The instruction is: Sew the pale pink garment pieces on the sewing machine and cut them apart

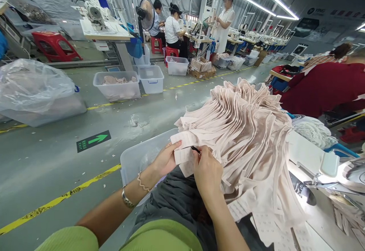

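Note:
A large heap of pale pink fabric garments [248,129] lies across my lap and the edge of the sewing table. My left hand [167,160] pinches a pale fabric tab [184,155] at the near left edge of the heap. Close beside it, my right hand [208,167] is closed round a small black tool [195,149], whose tip touches the tab; most of the tool is hidden in the fingers. More tabs with rows of small marks [266,226] hang at the heap's lower end.
Below my left hand stands a clear plastic bin [134,160]. A sewing machine [342,175] is at the right. Farther off are a person in dark red [327,87], several seated or standing people, plastic bins [116,87] and a red stool [55,46].

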Action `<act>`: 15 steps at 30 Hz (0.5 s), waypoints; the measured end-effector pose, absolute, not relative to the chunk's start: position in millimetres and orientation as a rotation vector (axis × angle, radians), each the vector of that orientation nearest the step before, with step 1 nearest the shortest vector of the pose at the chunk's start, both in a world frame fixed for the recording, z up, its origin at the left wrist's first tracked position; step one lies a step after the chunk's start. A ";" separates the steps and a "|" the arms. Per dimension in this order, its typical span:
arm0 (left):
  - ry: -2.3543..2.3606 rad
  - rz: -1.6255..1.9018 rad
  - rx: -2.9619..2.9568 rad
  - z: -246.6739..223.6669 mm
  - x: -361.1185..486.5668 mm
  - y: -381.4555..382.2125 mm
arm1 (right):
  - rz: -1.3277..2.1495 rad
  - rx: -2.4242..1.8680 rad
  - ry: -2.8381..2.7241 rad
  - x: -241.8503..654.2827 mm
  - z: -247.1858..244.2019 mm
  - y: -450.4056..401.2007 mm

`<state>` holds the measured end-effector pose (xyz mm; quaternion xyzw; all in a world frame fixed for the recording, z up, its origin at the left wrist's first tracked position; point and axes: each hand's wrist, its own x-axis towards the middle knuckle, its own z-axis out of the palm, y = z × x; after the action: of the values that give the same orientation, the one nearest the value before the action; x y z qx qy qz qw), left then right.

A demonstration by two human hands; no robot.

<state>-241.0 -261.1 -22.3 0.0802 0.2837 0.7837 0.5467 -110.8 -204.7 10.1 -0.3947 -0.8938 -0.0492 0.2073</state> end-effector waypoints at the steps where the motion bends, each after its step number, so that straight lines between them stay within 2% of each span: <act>1: 0.679 1.845 0.201 -22.4 -238.6 -262.4 | -0.150 -1.115 -2.503 -112.8 10.2 -203.3; 8: 1.010 1.521 0.617 -36.8 -237.7 -268.5 | -0.195 -1.161 -2.491 -118.7 5.5 -191.6; 10: 1.032 1.595 0.546 -39.9 -245.7 -263.4 | -0.147 -1.081 -2.418 -113.6 2.9 -192.6; 13: 0.820 1.809 0.256 -36.0 -257.2 -254.2 | -0.046 -0.941 -2.308 -104.0 -0.8 -197.4; 15: 0.703 1.803 0.138 -29.8 -260.0 -251.1 | -0.018 -0.921 -2.298 -100.0 -2.1 -200.9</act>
<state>-260.0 -251.1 -29.8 0.0586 0.2990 0.7666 0.5652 -100.0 -200.9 -2.1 -0.3517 -0.8772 -0.0067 0.3267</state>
